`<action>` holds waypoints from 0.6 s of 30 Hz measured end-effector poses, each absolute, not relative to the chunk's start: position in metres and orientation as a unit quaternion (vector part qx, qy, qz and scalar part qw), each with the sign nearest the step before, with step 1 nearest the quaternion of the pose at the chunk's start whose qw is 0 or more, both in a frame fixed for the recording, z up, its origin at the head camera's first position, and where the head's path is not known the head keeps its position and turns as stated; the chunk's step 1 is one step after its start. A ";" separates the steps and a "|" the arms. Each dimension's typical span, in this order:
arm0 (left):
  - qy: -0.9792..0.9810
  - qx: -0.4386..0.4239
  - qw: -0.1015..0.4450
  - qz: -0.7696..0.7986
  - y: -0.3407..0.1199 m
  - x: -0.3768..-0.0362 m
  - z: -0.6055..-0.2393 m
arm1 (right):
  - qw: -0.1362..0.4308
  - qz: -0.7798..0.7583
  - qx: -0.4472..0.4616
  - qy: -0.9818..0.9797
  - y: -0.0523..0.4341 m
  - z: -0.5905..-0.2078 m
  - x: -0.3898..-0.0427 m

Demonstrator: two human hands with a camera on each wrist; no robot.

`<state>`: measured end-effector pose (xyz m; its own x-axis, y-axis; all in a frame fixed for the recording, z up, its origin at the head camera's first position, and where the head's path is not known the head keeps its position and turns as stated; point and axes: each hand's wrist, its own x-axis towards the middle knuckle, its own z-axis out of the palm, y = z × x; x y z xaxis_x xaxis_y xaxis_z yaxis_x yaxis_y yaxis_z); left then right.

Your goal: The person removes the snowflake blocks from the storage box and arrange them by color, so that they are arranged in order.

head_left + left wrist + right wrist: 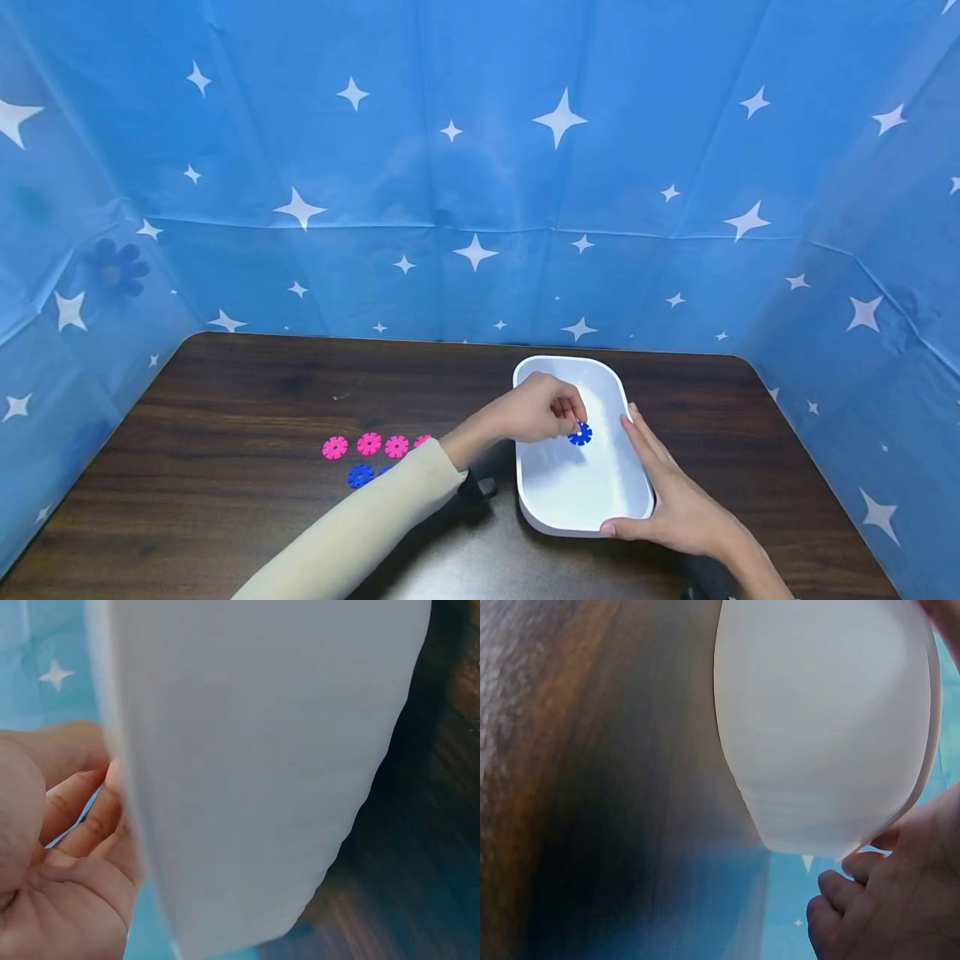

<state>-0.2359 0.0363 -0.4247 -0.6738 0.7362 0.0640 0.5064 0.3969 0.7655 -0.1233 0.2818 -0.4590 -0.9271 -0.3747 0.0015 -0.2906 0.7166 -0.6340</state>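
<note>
In the head view, my left hand (542, 408) reaches over the white tray (573, 512) from its left side. Thumb and fingertips pinch a blue notched disc (581, 435) above the tray floor. The left wrist view shows the tray's outer wall (255, 765) beside the left hand (75, 840); the disc is hidden there. At the tray's near right corner, my right hand (675, 500) holds it, fingers along the right side and thumb at the near edge. In the right wrist view, bent fingers of the right hand (900, 892) touch the rim.
Pink notched discs (369, 443) lie in a row on the dark wooden table (225, 417), left of the tray. Below them is a blue notched disc (361, 476), with another partly behind the left sleeve (367, 525). A blue star-patterned cloth (480, 167) surrounds the table's back and sides.
</note>
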 end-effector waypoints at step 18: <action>0.792 0.263 0.112 0.540 -0.030 -0.201 -0.415 | 0.065 -0.324 -0.171 0.928 0.283 -0.461 -0.124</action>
<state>-0.2011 -0.0304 -0.4147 -0.8371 0.5366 0.1067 0.2952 0.2789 0.9138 -0.1235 0.2829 -0.4606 -0.9331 -0.3596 -0.0090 -0.2757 0.7311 -0.6241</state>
